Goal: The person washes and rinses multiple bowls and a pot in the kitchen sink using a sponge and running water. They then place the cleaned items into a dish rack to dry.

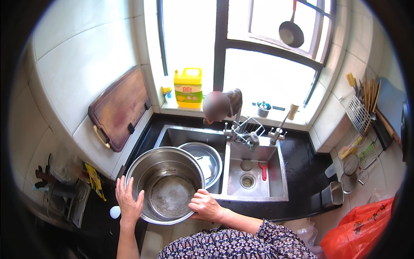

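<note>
A large, deep stainless steel pot (171, 194) is tilted toward me over the front left of the sink, its inside bare and its bottom stained. My right hand (204, 204) is closed on the pot's right front edge. My left hand (130, 198) lies at the pot's left side, fingers spread and thumb over the rim. Behind the pot, a metal basin (216, 162) with a white item (204, 165) in it sits in the left bowl of the steel sink (258, 198). The pot hides part of that bowl. A red peeler (263, 171) lies in the right bowl.
A yellow detergent jug (188, 89) stands on the windowsill. Taps (276, 134) and a wire caddy (249, 129) rise behind the sink. A cutting board (119, 110) hangs at left, above a knife rack (76, 204). At right are a steel container (333, 194) and a red plastic bag (359, 226).
</note>
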The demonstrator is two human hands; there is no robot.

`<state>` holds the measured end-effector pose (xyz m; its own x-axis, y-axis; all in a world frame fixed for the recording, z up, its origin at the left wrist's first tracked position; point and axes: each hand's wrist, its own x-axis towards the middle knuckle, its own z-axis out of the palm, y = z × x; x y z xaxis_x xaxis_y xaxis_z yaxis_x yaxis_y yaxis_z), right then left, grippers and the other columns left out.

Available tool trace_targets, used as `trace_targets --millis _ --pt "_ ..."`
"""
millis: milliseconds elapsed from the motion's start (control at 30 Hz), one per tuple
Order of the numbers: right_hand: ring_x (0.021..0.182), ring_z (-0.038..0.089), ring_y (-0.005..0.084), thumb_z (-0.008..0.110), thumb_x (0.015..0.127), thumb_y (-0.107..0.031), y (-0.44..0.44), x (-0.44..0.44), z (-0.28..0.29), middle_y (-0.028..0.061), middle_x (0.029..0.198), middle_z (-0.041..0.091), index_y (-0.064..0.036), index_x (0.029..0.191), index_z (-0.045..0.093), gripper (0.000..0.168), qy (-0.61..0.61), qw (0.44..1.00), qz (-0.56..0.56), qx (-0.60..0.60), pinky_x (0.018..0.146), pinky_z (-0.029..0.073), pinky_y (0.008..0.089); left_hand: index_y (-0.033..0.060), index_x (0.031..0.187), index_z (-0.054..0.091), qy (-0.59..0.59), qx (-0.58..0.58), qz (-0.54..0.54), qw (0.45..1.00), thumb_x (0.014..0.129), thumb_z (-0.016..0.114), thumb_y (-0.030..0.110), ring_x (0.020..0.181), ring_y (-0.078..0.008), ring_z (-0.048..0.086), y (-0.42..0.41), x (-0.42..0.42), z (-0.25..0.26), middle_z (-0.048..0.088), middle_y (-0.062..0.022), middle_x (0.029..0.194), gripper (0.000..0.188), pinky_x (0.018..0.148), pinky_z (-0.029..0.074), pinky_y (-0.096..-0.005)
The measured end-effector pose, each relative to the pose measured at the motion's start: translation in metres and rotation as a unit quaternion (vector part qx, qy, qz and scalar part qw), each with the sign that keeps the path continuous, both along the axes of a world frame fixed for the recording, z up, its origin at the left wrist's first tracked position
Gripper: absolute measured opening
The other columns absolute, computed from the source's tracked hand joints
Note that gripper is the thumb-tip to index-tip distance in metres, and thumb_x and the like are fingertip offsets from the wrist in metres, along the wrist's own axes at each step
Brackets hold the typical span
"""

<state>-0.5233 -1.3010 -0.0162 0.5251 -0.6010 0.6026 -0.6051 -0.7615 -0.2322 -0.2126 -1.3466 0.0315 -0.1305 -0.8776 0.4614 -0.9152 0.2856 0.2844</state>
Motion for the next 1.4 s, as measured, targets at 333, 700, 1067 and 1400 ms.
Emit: trace_targets --millis 333,700,1067,1400 --pt "0.086 0.059 0.0230 0.081 0.070 -0.044 -0.039 -0.008 -0.005 0.0042 0.076 0.060 -0.010 0.072 0.059 0.041 0.023 0.998 0.064 0.015 0.093 0.043 0.0373 0.0039 0.141 0.056 -0.064 0.094 -0.007 0.993 0.084 0.077 0.028 0.145 -0.0439 0.034 -0.015 -0.022 -0.028 0.041 -0.0266 0.153 0.065 0.119 0.027 -0.0540" --pt "0.085 0.058 0.0232 0.082 0.071 -0.034 -0.039 -0.015 -0.006 0.0046 0.079 0.058 -0.010 0.076 0.058 0.034 -0.056 0.994 0.092 -0.013 0.091 0.045 0.0369 0.0029 0.132 0.063 -0.068 0.067 0.008 0.995 0.084 0.077 0.029 0.139 -0.0420 0.044 -0.019 -0.016 -0.038 0.053 -0.0243 0.144 0.057 0.116 0.032 -0.0531" --pt "0.094 0.070 0.0359 0.072 0.089 -0.010 -0.001 -0.160 -0.033 0.0196 0.113 0.069 0.000 0.115 0.069 0.028 -0.242 0.922 -0.211 0.219 0.085 0.056 0.0407 -0.0006 0.116 0.070 0.077 -0.071 0.000 0.995 0.092 0.070 0.015 0.113 -0.0345 0.066 -0.017 -0.023 -0.033 0.070 -0.0183 0.121 0.029 0.101 0.050 -0.0413" --pt "0.096 0.069 0.0349 0.067 0.093 -0.009 0.060 -0.116 -0.096 0.0181 0.107 0.070 0.000 0.110 0.070 0.020 -0.212 0.917 -0.097 0.323 0.085 0.056 0.0389 -0.0004 0.113 0.072 0.132 0.001 0.063 0.989 0.095 0.068 0.015 0.105 -0.0319 0.070 -0.016 -0.027 -0.032 0.073 -0.0162 0.113 0.024 0.094 0.053 -0.0381"
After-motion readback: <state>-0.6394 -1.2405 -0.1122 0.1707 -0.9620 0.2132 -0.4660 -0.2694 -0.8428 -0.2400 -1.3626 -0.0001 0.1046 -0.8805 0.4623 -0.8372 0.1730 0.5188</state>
